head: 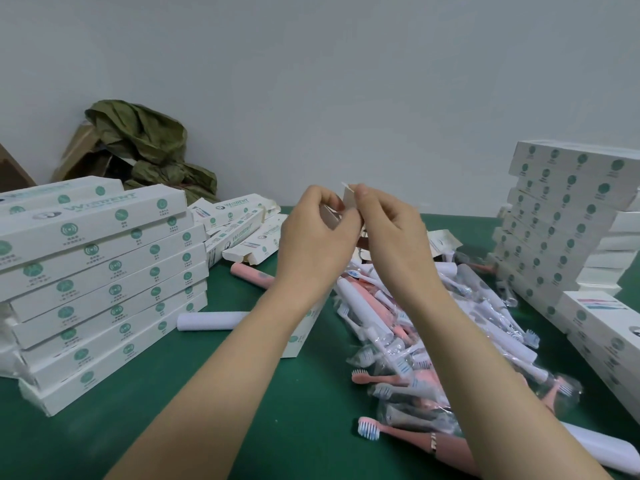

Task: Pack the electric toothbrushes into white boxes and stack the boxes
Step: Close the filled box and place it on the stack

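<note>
Your right hand (391, 237) pinches the raised end flap of a white box (349, 201) between thumb and forefinger at frame centre. Your left hand (318, 233) curls round the box just beside it. Its contents are hidden. Both forearms reach up from the bottom edge. Loose toothbrushes (415, 341) are piled at lower right, between the left stack (104, 271) and the right stack (554, 220) of closed boxes.

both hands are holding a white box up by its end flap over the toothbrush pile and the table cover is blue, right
No. The table cover is green, not blue; the head view shows it. The rest holds: the left hand and right hand pinch a white box by its end flap, above the toothbrush pile.
</note>
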{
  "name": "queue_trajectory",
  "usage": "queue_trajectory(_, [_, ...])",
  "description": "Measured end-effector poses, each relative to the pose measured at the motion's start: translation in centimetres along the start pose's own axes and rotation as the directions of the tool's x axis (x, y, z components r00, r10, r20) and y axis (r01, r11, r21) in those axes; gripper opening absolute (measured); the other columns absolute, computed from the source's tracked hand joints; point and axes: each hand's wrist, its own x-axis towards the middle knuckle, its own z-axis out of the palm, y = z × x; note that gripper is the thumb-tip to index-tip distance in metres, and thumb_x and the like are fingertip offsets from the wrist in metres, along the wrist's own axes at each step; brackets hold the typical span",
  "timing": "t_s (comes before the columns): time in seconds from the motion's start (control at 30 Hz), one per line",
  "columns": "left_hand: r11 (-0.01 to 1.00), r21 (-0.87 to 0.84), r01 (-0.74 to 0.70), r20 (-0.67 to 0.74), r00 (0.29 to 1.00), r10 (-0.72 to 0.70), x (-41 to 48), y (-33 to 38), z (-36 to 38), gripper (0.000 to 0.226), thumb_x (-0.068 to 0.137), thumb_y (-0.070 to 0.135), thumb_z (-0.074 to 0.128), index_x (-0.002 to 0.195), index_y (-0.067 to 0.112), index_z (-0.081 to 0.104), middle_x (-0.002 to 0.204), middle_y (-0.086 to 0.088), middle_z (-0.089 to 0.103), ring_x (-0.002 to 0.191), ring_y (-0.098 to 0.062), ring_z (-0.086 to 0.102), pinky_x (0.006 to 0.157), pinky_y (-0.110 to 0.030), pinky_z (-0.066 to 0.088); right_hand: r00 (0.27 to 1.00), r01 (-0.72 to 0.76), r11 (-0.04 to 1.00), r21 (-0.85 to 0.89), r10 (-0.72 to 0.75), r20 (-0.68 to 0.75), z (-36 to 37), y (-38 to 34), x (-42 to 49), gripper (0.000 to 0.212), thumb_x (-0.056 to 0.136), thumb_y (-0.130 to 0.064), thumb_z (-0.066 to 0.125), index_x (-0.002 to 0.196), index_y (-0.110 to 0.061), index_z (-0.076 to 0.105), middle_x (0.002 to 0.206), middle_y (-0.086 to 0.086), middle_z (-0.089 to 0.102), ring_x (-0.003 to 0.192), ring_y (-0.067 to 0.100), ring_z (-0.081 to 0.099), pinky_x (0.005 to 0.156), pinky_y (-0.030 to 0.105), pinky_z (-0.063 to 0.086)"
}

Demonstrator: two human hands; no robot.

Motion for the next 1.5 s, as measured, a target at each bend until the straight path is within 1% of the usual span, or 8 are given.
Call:
queue_trajectory(0.13, [0.996,0.084,-0.035,0.144,0.989,0.022,0.0,-0.2,-0.6,0.019,0.08,0.032,0.067,0.094,0.029,0.055,0.088,0.016,0.059,0.084,0.003,0.054,0.066,-0.012,0.039,0.993,-0.119,0.984,0.135,0.118,0.019,-0.5,0.0,0.1,0.032,0.087,-0.01,0.053,0.068,-0.025,0.074,0.074,0.004,0.068,0.072,0.012,0.058,0.074,0.038,0.049])
queue_trajectory(0.27, [0.974,0.225,-0.005,0.351,0.933,-0.077,0.4,-0.6,-1.3,0.097,0.062,0.029,0.083,0.141,0.026,0.027,0.121,0.001,0.051,0.113,-0.014,0.05,0.086,-0.026,0.043,0.989,-0.139,0.987,0.078,0.143,-0.044,-0.8,0.5,0.2,0.045,0.085,-0.006,0.048,0.066,-0.039,0.073,0.076,-0.012,0.072,0.075,0.009,0.063,0.069,0.031,0.052])
queue_trajectory(0.5, [0.909,0.415,-0.035,0.281,0.955,-0.091,0.6,-1.0,-1.4,0.029,0.062,0.033,0.081,0.077,0.027,0.056,0.072,0.011,0.058,0.064,0.0,0.05,0.049,-0.02,0.029,0.989,-0.119,0.992,0.052,0.123,-0.086,-0.4,0.9,0.2,0.042,0.089,-0.009,0.05,0.063,-0.035,0.071,0.072,-0.006,0.068,0.074,0.012,0.057,0.071,0.032,0.048])
queue_trajectory(1.0, [0.92,0.386,-0.075,0.221,0.975,-0.013,0.5,-0.9,-1.5,0.018,0.069,0.031,0.068,0.076,0.016,0.063,0.065,0.006,0.059,0.061,-0.008,0.05,0.052,-0.025,0.036,0.963,0.262,0.838,-0.479,-0.196,0.183,-0.7,2.2,0.0,0.037,0.099,-0.013,0.044,0.136,-0.01,0.05,0.126,0.007,0.06,0.112,0.019,0.053,0.078,0.012,0.03])
queue_trajectory(1.1, [0.915,0.394,-0.088,0.265,0.964,-0.021,0.1,-0.5,-0.7,0.042,0.069,0.035,0.075,0.104,0.018,0.059,0.093,0.002,0.062,0.086,-0.018,0.057,0.065,-0.029,0.044,0.985,0.17,0.904,-0.392,-0.172,0.03,-0.9,2.5,0.2,0.033,0.097,-0.012,0.047,0.128,-0.014,0.059,0.106,-0.004,0.064,0.093,0.006,0.053,0.075,0.007,0.036])
queue_trajectory(1.2, [0.826,0.543,-0.147,0.313,0.949,-0.037,-0.8,0.1,0.5,0.084,0.064,0.039,0.081,0.131,0.022,0.034,0.117,0.0,0.047,0.104,-0.021,0.049,0.072,-0.034,0.04,0.99,0.035,0.973,-0.229,-0.065,-0.123,-2.5,3.1,0.8,0.024,0.096,-0.011,0.044,0.095,-0.011,0.068,0.077,0.011,0.065,0.069,0.012,0.05,0.064,0.028,0.04])
queue_trajectory(1.4, [0.719,0.678,-0.15,0.3,0.95,-0.084,0.4,1.2,-4.2,0.061,0.065,0.045,0.082,0.114,0.027,0.051,0.103,0.005,0.052,0.091,-0.017,0.051,0.061,-0.031,0.032,0.891,-0.315,0.824,0.47,0.427,-0.151,-2.7,3.2,2.1,0.036,0.103,-0.03,0.032,0.089,-0.014,0.061,0.081,0.007,0.067,0.068,0.016,0.065,0.061,0.026,0.053])
queue_trajectory(1.5, [0.619,0.777,-0.113,0.201,0.977,-0.074,3.3,3.8,-9.3,0.054,0.061,0.045,0.083,0.105,0.025,0.058,0.101,0.006,0.059,0.094,-0.019,0.055,0.067,-0.031,0.04,0.875,-0.404,0.846,0.349,0.469,-0.124,-1.5,4.4,1.8,0.03,0.102,-0.021,0.034,0.093,-0.005,0.058,0.08,0.012,0.066,0.07,0.023,0.063,0.064,0.031,0.051])
